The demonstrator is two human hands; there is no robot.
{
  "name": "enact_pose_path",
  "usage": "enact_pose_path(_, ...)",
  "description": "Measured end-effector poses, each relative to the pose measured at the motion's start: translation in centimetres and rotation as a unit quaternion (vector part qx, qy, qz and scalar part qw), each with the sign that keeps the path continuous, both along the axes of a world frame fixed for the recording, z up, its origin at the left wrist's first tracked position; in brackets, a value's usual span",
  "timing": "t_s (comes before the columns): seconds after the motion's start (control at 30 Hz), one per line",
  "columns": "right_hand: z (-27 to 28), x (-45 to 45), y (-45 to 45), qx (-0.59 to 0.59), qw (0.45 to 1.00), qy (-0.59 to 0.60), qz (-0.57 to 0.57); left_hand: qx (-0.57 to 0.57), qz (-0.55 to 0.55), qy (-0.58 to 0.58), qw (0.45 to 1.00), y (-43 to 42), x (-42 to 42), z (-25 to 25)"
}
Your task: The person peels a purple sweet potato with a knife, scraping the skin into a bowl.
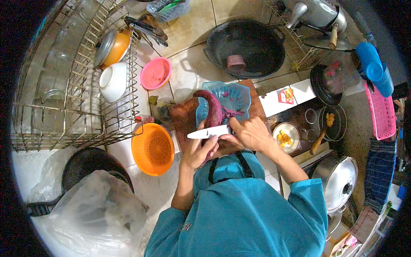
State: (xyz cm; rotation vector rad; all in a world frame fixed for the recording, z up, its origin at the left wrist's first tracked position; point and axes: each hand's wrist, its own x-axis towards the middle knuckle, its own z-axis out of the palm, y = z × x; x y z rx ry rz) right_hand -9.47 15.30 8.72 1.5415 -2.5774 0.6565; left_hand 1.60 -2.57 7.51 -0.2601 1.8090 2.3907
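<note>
I count one knife (208, 132) and one long purple vegetable (214, 105) over one wooden board (184, 115), one blue basin (239, 99) toward its far edge. Past its left edge sit one pink basket (150, 70) and one orange basket (153, 150): two round ones. Also one wok (257, 47), one kettle (317, 12).

The person's left hand (199, 153) sits just below the middle of the view, near six o'clock, its fingers bent in a grip. The left forearm (183, 188) rises from about seven o'clock, pointing almost straight toward twelve. The right hand (251, 133) is at about three o'clock, near the left, knuckles up and fingers curled closed. The right forearm (287, 162) slants in from four o'clock, aimed toward ten. Both forearms are bare.
</note>
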Motion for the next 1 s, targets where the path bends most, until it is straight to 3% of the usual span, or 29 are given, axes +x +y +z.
enact_pose_path(0.13,0.1,-0.2,0.0,0.013,1.0,0.023,-0.002,-0.084,0.03,-0.004,0.996,0.7,0.1,0.7)
enact_pose_path(0.83,-0.7,-0.6,-1.3,0.001,0.997,0.064,-0.032,-0.188,0.098,-0.052,0.976,1.1,-0.5,1.5)
enact_pose_path(1.0,-0.1,-0.8,-1.3,0.027,0.997,0.065,-0.033,-0.154,0.077,-0.023,0.985,0.7,-0.3,0.1)
